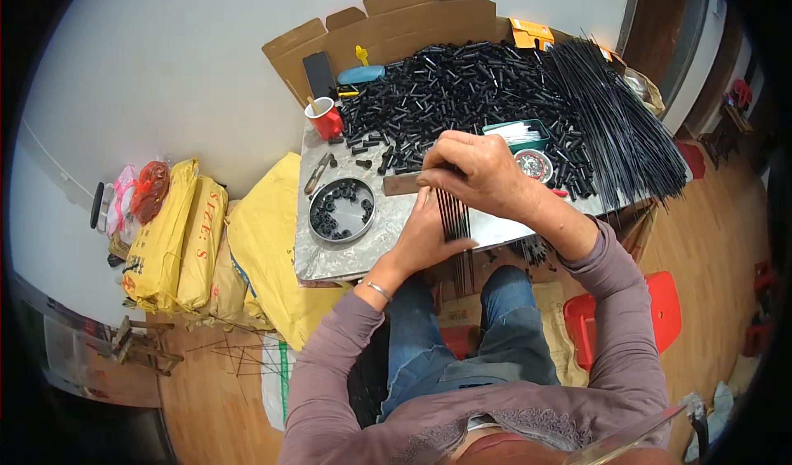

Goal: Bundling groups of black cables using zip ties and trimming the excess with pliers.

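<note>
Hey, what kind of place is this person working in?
Probably a small home workshop for piecework assembly: a heap of black tubes, a sheaf of thin black rods, and stacked yellow sacks beside the table.

The surface (346, 254) is covered in metal sheet. On it lie a heap of short black tubes (445, 85), a fanned bundle of thin black rods (619, 127), a red mug (326, 120), a round tin of black rings (341, 210), a green tray (520, 133) and scissors (318, 173). Flattened cardboard (396, 28) stands along the far edge.
</note>
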Tool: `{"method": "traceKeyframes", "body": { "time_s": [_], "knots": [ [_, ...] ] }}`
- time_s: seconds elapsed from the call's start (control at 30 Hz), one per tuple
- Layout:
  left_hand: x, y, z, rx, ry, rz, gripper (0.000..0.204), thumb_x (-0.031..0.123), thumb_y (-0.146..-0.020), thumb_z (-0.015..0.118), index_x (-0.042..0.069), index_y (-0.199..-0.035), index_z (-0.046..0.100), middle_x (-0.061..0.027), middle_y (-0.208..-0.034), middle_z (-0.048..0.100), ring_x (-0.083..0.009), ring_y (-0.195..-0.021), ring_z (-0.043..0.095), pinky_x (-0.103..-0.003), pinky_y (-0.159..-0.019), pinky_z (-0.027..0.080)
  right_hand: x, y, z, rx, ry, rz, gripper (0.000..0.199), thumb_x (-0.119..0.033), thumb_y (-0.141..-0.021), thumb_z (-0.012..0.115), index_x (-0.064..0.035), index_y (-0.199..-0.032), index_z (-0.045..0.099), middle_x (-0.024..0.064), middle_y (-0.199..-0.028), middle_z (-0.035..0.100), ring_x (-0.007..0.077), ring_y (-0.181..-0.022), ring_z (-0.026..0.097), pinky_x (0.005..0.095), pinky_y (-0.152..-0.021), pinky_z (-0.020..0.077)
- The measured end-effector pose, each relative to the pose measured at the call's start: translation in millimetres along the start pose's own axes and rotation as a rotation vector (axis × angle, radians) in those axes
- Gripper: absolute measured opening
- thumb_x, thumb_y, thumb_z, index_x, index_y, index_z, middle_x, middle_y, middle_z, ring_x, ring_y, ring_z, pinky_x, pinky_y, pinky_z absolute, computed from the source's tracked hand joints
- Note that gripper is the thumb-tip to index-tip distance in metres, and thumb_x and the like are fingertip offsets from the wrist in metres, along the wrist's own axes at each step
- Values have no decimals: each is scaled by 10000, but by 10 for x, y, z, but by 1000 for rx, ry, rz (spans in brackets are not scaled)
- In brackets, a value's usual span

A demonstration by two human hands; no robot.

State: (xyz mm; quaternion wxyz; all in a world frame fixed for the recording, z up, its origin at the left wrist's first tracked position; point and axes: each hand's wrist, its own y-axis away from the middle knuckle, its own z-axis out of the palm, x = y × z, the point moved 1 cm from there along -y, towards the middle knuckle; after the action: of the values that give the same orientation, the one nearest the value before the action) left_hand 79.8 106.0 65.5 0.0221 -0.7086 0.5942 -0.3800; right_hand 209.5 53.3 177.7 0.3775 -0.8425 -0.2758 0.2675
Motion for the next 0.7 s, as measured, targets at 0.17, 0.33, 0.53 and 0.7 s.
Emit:
{"method": "traceKeyframes", "body": {
  "time_s": [0.17, 0.33, 0.53, 0.7],
  "knots": [
    [-216, 117, 143, -150, -180, 71, 801, 457, -669, 748, 22, -1284, 474, -209, -1374, 381, -381, -1334, 282, -524, -1123, 159, -90, -46, 39, -42, -49, 27, 136, -60, -740, 722, -10, -778, 602, 85, -722, 600, 202, -594, 595, 290, -510, 467],
    [-329, 226, 194, -102, -145, 10, 892, 463, -648, 776, 2, -1321, 416, -224, -1377, 385, -399, -1317, 305, -491, -1108, 233, 139, -98, -245, -84, -560, 446, 291, -150, -859, 598, -19, -1118, 601, 55, -944, 652, 87, -689, 585, 206, -604, 476],
    [-422, 221, 358, -93, -376, -73, 1089, 682, -670, 629, -128, -1339, 341, -283, -1454, 203, -428, -1383, 114, -503, -1144, 111, 1827, 541, -118, 177, -16, 834, 198, -203, -863, 606, -15, -870, 669, -18, -702, 583, 50, -584, 464, 214, -525, 393],
    [-441, 316, 334, -47, -346, -85, 1093, 649, -671, 669, 11, -1438, 224, -248, -1483, 160, -456, -1385, 76, -524, -1137, 117, 2081, 863, -74, -333, 609, 890, 203, -266, -765, 648, -128, -893, 725, 118, -882, 690, 294, -854, 657, 403, -748, 502]
  ]
}}
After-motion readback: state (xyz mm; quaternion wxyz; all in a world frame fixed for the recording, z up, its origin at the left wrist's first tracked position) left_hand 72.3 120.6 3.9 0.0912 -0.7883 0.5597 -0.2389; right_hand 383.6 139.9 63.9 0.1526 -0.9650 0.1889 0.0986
